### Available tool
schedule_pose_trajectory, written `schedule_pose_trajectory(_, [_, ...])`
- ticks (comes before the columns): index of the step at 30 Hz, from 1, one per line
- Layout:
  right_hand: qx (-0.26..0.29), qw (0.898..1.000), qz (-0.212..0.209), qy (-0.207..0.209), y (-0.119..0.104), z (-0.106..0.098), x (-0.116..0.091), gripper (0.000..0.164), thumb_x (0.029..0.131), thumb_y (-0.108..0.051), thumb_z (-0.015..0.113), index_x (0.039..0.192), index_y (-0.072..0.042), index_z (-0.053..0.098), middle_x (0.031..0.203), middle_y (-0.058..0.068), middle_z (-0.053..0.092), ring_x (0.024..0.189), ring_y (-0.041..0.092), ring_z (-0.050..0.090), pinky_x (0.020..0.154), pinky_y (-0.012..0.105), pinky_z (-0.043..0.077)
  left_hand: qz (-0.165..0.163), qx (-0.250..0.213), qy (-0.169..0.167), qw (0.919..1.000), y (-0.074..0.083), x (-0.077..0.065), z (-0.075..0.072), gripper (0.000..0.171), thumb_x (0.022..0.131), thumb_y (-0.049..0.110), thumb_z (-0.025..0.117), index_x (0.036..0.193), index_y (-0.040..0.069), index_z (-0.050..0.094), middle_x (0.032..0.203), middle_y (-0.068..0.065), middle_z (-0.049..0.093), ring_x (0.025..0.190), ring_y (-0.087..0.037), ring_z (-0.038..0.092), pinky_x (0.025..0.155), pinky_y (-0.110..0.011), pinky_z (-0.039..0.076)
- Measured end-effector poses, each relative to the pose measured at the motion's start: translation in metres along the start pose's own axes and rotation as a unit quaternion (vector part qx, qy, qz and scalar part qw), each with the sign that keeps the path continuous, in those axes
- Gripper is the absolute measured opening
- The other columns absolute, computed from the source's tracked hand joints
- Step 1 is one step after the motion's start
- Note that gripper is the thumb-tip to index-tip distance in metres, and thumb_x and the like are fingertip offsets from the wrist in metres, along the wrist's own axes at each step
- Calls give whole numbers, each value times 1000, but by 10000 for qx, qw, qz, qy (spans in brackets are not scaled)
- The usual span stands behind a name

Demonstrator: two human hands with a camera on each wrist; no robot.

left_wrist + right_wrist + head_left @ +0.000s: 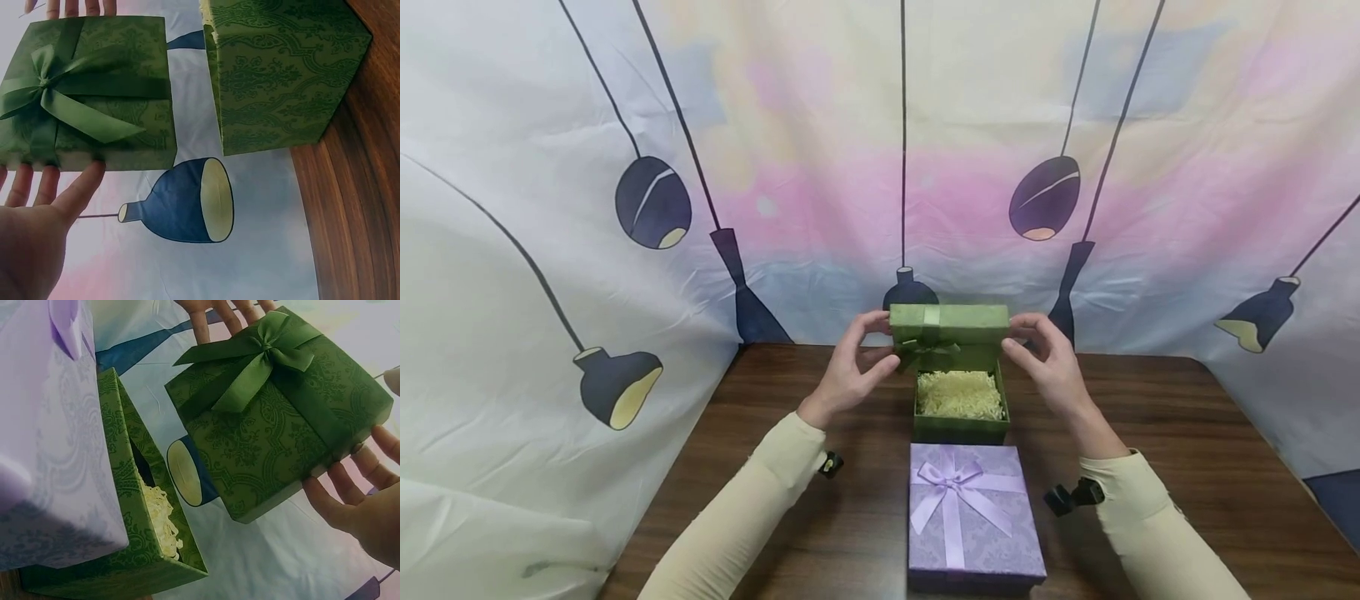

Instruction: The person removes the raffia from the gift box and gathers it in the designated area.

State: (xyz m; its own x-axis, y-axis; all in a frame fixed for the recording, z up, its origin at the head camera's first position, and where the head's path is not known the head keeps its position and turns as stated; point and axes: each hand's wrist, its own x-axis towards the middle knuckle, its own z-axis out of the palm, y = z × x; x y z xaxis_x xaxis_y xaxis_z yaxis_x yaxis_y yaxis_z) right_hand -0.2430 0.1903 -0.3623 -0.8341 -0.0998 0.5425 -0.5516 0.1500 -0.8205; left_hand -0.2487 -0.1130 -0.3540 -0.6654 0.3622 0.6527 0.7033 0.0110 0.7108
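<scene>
A green patterned box lid with a green ribbon bow is held in the air between both hands, tilted up above the back of its box. My left hand grips the lid's left edge, fingertips along its rim. My right hand grips the right edge, fingers curled on it. Below, the open green box stands on the table, filled with pale shredded paper. The box's side shows in the left wrist view.
A closed lilac gift box with a lilac bow lies on the wooden table just in front of the green box. A printed curtain with lamp shapes hangs behind and on both sides.
</scene>
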Motion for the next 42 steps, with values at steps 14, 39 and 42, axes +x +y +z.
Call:
schedule_pose_trajectory(14, [-29,9998,77,158,3,5,2,28,92,-7,66,120,-4,60,115,-1,60,106,5,59,85,16,50,-131,267,573,9979,3,1,3,40,91,-8,60,129,-12,49,115,-27,53,98,-18,61,76,-34,61])
schedule_pose_trajectory(39, [31,9985,-439,-334,0,10,5,32,89,3,65,121,6,62,122,18,57,113,11,56,91,19,52,-250,391,818,9956,4,-4,-6,31,92,-3,63,123,-8,59,117,-25,56,109,-13,57,98,-34,53])
schedule_pose_trajectory(42, [43,9982,-470,-372,1,10,6,33,89,3,66,121,7,61,122,19,57,115,12,56,97,25,52,-230,336,804,9959,5,-4,-7,32,91,-3,63,123,-8,59,119,-29,54,111,-16,58,100,-38,52])
